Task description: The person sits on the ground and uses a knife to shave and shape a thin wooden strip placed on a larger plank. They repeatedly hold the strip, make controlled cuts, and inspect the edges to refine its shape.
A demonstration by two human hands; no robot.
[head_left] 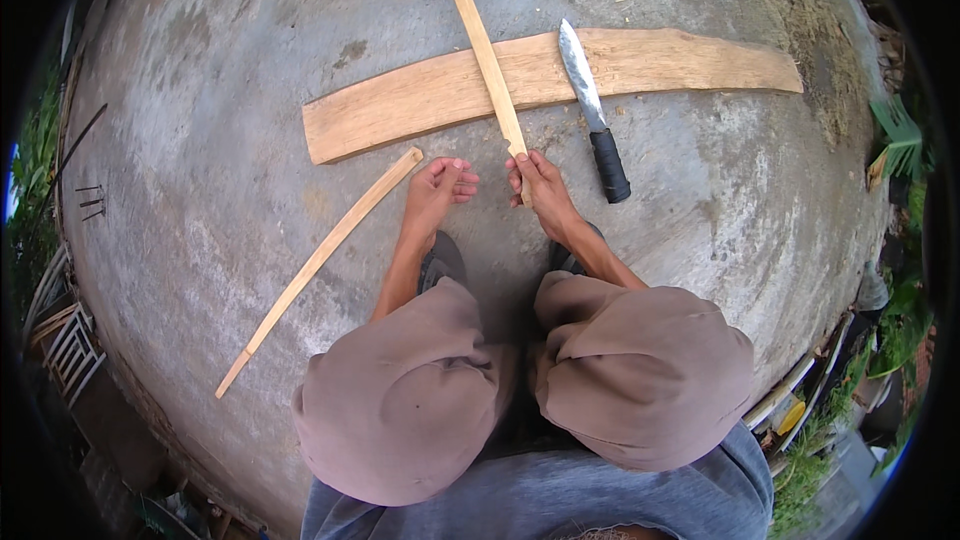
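A squatting person's right hand (540,180) closes around the near end of a thin bamboo strip (483,45) running far across a wooden plank (450,90). The left hand (437,190) rests loosely curled, empty. A machete (592,110) lies just right; a careless reach risks a cut.

The long thin stick (483,48) was light yellow-tan. The wide flat board (420,100) was pale brown with soft lines in it. The knife (592,108) had a shiny silver blade and a black handle. The ground (220,160) was grey with dark blotches. The shorts (640,370) were dusty pink-brown.
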